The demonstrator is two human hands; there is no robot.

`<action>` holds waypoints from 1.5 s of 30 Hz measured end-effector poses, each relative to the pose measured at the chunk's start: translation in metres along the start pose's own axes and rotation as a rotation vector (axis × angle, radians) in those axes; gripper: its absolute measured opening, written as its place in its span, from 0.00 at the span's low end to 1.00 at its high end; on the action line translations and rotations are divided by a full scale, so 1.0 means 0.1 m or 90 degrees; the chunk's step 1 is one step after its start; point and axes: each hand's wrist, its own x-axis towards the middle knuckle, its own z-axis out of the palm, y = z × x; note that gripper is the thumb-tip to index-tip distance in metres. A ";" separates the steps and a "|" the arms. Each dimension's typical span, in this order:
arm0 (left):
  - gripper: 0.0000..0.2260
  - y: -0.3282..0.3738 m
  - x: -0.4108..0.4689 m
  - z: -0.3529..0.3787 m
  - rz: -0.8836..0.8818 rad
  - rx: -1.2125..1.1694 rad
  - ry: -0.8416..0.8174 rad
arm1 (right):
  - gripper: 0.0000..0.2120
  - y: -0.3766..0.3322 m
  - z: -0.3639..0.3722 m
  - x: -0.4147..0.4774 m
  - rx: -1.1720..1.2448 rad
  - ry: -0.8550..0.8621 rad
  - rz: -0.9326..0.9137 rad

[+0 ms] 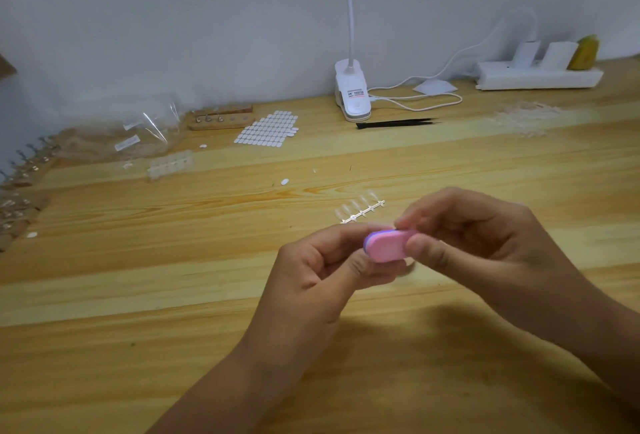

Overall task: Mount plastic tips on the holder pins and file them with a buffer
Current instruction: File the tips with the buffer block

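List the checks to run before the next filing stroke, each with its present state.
1. Grip on the buffer: ok, left hand and right hand both pinch it.
2. Something under the buffer to file: cannot tell, the hands hide it.
3. The wooden holder close by: not ok, it lies far back by the wall.
4. The strip of tips apart from the hands: ok, on the table behind them.

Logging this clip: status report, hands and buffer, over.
Left hand and right hand both pinching pink buffer. Tip strip on table behind, untouched. Nothing blocking.
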 end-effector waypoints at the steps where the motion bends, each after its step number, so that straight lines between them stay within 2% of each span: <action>1: 0.09 0.00 0.00 0.00 0.003 0.007 -0.004 | 0.05 0.00 0.00 0.01 -0.044 -0.002 -0.011; 3: 0.09 -0.01 0.00 -0.01 -0.002 0.014 -0.006 | 0.03 0.00 -0.06 0.03 -0.076 0.028 -0.011; 5: 0.10 -0.01 0.00 -0.01 -0.008 0.009 -0.002 | 0.05 -0.01 -0.11 0.04 -0.049 0.067 0.011; 10: 0.09 0.01 0.01 -0.01 0.005 0.011 -0.013 | 0.07 -0.02 -0.03 0.03 -0.035 0.004 0.006; 13: 0.08 0.00 0.02 -0.03 0.002 -0.006 -0.005 | 0.08 -0.02 -0.12 0.06 -0.005 0.094 0.040; 15: 0.08 -0.01 0.01 -0.03 0.003 -0.011 -0.003 | 0.05 -0.03 -0.19 0.08 0.040 0.131 0.062; 17: 0.09 -0.02 0.01 -0.02 0.009 0.007 -0.008 | 0.10 -0.01 -0.20 0.08 0.047 0.112 0.086; 19: 0.09 -0.03 0.02 -0.02 0.013 0.035 -0.012 | 0.11 -0.02 -0.13 0.05 0.003 0.059 0.105; 22: 0.09 -0.03 0.02 -0.01 0.023 0.089 -0.023 | 0.09 -0.01 0.01 -0.03 -0.107 -0.003 0.062; 24: 0.09 -0.03 0.02 0.00 0.037 0.122 -0.029 | 0.05 0.01 0.07 -0.06 -0.166 0.013 0.001; 27: 0.09 -0.02 0.00 0.01 0.058 0.160 -0.039 | 0.09 0.03 0.11 -0.07 -0.197 0.019 -0.049; 32: 0.09 0.01 -0.02 0.02 0.076 0.168 -0.042 | 0.07 0.03 0.11 -0.05 -0.245 0.030 -0.085; 36: 0.09 0.02 -0.03 0.02 0.094 0.181 -0.046 | 0.08 0.02 0.12 -0.06 -0.251 0.024 -0.086; 42: 0.10 0.03 -0.05 0.03 0.135 0.282 -0.052 | 0.05 0.00 0.11 -0.06 -0.245 0.007 -0.088; 45: 0.08 0.03 -0.04 0.02 0.131 0.258 -0.049 | 0.05 0.00 0.08 -0.06 -0.211 0.007 -0.076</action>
